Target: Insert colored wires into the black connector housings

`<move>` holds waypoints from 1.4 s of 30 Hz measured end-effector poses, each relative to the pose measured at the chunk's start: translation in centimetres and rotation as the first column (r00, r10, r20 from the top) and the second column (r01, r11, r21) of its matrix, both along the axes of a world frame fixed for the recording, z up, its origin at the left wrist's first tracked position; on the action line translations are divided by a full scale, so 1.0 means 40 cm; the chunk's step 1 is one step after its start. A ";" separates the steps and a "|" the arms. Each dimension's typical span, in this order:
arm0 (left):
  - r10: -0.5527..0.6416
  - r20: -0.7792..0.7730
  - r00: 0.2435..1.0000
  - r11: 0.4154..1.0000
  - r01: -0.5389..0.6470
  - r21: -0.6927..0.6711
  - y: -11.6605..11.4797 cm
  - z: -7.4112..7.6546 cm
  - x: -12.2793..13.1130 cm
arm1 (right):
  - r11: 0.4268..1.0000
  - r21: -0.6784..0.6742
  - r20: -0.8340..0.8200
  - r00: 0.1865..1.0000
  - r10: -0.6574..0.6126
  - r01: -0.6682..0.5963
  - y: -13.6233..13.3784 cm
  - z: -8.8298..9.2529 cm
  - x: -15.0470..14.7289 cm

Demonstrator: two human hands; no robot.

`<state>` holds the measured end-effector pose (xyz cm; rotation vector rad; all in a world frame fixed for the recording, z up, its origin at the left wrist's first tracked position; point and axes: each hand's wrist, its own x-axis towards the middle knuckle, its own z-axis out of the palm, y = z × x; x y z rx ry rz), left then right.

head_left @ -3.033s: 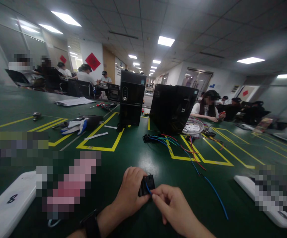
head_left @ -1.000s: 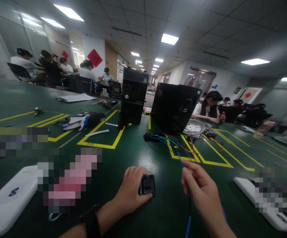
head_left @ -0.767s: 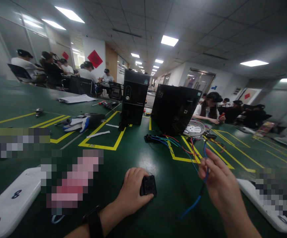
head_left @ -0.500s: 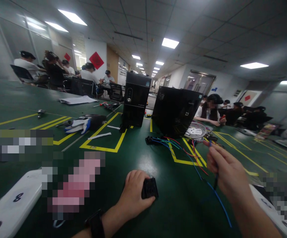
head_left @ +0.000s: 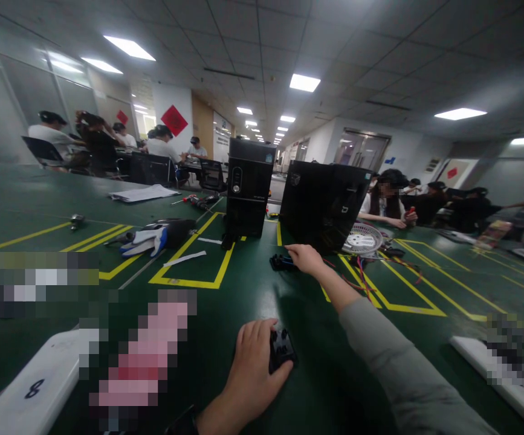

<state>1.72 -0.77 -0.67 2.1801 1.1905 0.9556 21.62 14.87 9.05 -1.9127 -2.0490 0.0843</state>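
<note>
Left hand (head_left: 255, 362): your fingers pinch the black connector (head_left: 281, 349), lower centre.
Right hand (head_left: 304, 257): touching the wire bundle (head_left: 280, 263), centre; grip unclear.
Black connector: no wire fitted, seemingly.

My right hand (head_left: 304, 257) pulled away from the little black connector (head_left: 281, 350), then stretched way out across the worktop (head_left: 243, 296) to the far black plug (head_left: 280, 262).

Open table (head_left: 252, 296) up to black towers (head_left: 249, 187), wires (head_left: 365, 281) rightward
</note>
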 end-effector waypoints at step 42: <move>-0.060 -0.022 0.998 0.998 0.060 -0.019 -0.011 0.033 -0.005 | 0.944 -0.305 0.321 0.947 -0.020 0.123 0.148 -0.045 -0.059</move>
